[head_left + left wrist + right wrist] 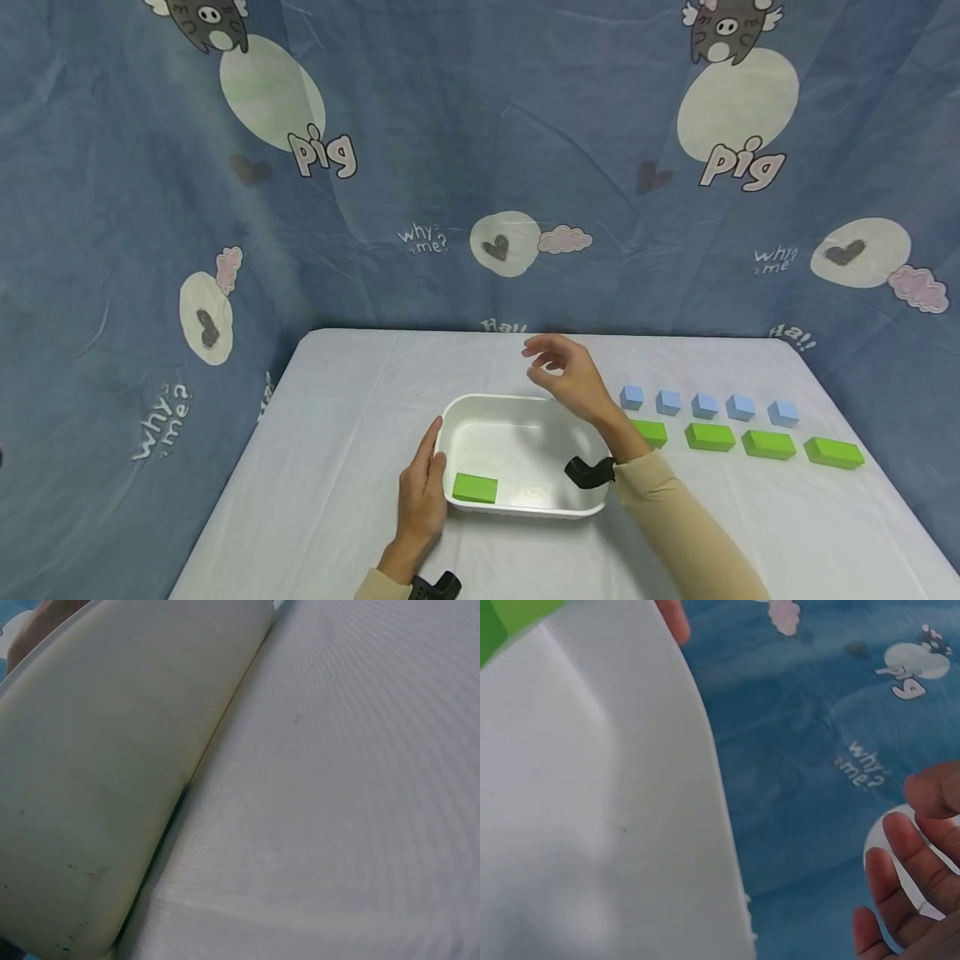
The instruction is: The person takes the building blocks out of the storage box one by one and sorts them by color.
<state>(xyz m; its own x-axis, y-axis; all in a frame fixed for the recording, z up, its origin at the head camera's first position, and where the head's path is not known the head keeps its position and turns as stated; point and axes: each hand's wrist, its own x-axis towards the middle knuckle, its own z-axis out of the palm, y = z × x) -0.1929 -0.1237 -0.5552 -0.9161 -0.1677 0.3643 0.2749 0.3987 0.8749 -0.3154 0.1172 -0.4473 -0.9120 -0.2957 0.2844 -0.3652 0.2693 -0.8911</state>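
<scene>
A white rectangular tray [517, 508] lies on the table in front of me. Inside, at its near left corner, sits a green block [475, 488]. My left hand [422, 496] rests along the tray's left side, its fingers straight against the outer wall and the thumb by the rim. Above the tray's far right edge, my right hand [573, 379] hovers with loosely bent, parted fingers and nothing between them. In the right wrist view, those fingers [922, 874] stand apart from the tray wall [667, 787]. The left wrist view is mostly tray wall [127, 750].
To the right of the tray, several blue cubes [704, 406] form a row. Nearer me runs a row of green blocks [768, 444], the leftmost partly hidden by my right forearm. A white cloth [322, 467] covers the table, and a blue patterned curtain [420, 108] hangs behind it.
</scene>
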